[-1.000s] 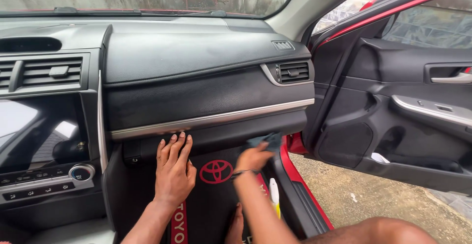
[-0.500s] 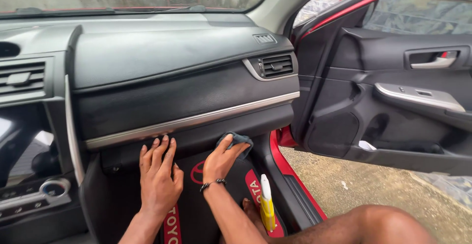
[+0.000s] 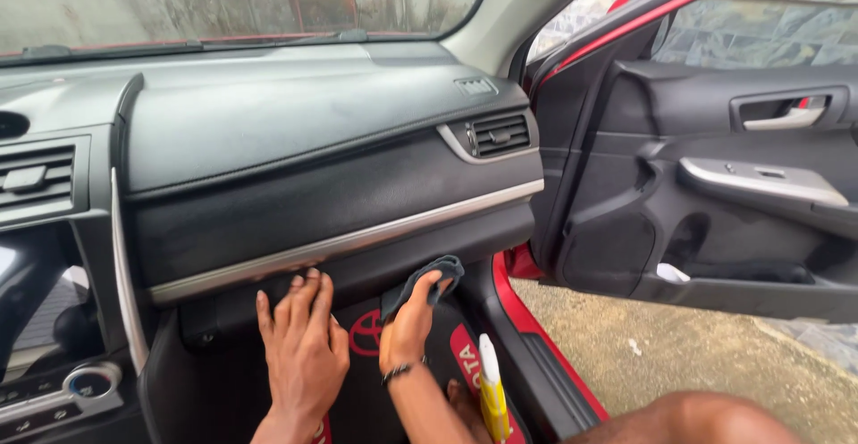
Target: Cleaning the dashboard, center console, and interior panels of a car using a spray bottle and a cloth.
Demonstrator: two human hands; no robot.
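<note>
I sit in a car's front passenger seat, facing the black dashboard [image 3: 295, 140]. My left hand [image 3: 302, 350] lies flat, fingers together, against the glovebox lid [image 3: 402, 261] just under the silver trim strip [image 3: 357, 238]. My right hand [image 3: 409, 326] grips a dark blue cloth [image 3: 429, 276] and presses it on the lid, right of the left hand. A bracelet circles my right wrist.
A yellow spray bottle [image 3: 492, 390] with a white top stands in the footwell by the red door sill [image 3: 536, 337]. The passenger door [image 3: 715, 194] stands wide open over concrete ground [image 3: 706, 355]. The centre console with a knob [image 3: 89, 381] is at left. My knee [image 3: 697, 422] is at bottom right.
My right hand has slid left with the cloth along the glovebox lid, from near the door side toward my left hand. The left hand stays planted. My view has turned right.
</note>
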